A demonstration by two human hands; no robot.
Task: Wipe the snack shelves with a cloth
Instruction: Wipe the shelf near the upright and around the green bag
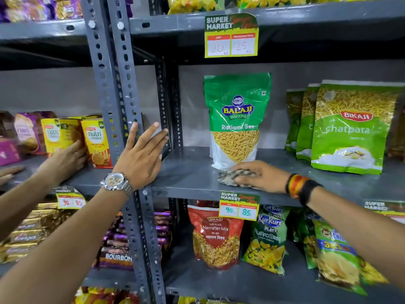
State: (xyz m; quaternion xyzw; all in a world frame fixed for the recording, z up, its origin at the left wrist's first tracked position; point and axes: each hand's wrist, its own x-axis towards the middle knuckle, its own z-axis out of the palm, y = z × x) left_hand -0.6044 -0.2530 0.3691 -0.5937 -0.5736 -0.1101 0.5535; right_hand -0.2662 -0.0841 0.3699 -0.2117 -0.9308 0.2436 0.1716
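Observation:
My right hand (260,175) presses a crumpled patterned cloth (230,177) flat on the grey snack shelf (188,178), just in front of a green Balaji Ratlami Sev packet (235,119) that stands upright. My left hand (142,154), with a silver watch at the wrist, rests open against the grey slotted upright post (118,95) at the shelf's left end, fingers spread and holding nothing.
Green Bikaji packets (350,128) stand at the right of the same shelf. Another person's hand (65,159) touches yellow biscuit boxes (96,141) on the left bay. Price tags (238,207) hang on the shelf edges. Red Navratan Mix (215,235) and Kurkure packets (267,238) fill the shelf below.

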